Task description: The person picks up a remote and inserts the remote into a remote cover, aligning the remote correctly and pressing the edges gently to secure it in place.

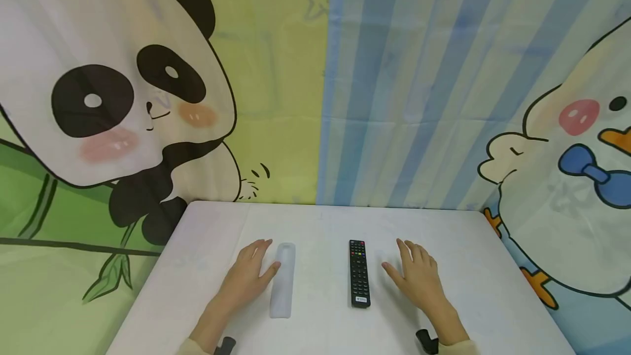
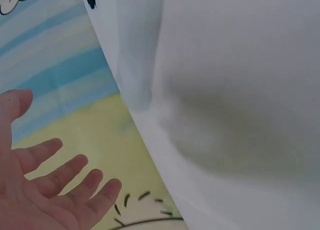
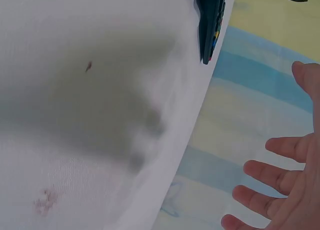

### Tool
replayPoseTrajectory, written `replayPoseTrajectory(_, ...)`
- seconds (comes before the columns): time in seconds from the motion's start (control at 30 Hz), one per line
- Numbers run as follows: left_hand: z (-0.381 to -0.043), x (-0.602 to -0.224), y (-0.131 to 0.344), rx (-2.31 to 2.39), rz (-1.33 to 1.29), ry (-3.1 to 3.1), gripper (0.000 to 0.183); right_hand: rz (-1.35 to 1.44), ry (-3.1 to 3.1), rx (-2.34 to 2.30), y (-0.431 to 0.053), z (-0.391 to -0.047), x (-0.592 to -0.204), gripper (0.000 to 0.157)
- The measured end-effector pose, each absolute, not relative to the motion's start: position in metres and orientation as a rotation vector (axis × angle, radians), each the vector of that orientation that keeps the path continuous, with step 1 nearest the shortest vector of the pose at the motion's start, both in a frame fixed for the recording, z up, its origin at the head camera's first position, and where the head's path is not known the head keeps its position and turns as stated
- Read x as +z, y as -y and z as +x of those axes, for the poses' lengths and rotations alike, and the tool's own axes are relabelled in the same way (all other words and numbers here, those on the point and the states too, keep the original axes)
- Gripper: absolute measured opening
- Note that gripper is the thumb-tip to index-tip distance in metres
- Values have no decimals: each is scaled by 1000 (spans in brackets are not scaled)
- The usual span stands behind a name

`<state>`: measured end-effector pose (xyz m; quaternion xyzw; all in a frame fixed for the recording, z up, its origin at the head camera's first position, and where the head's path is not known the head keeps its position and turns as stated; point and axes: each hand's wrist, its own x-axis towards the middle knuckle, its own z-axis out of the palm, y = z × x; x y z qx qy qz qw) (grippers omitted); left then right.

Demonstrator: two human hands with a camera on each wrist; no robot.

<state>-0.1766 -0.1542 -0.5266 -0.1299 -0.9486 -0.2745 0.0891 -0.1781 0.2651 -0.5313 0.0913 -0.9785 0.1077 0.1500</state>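
remote (image 1: 360,275) lies left of right grip (image 1: 418,278), sleeve (image 1: 282,291) beside left grip (image 1: 247,277), both spread-fingered; reddish smear (image 3: 46,201) only in right wrist view.

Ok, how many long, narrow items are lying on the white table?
2: the translucent sleeve next to the left hand, and the black remote control to its right, nearer the right hand. No others show.

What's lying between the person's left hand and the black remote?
In the head view, a long translucent piece lies between the left hand and the black remote, then bare white tabletop up to the remote.
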Motion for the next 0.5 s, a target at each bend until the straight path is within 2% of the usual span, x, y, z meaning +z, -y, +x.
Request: replayPoseTrajectory(0.5,-192,-534,79,-1083,-522,2859,57,201,2871,533,-244,-187,-537,72)
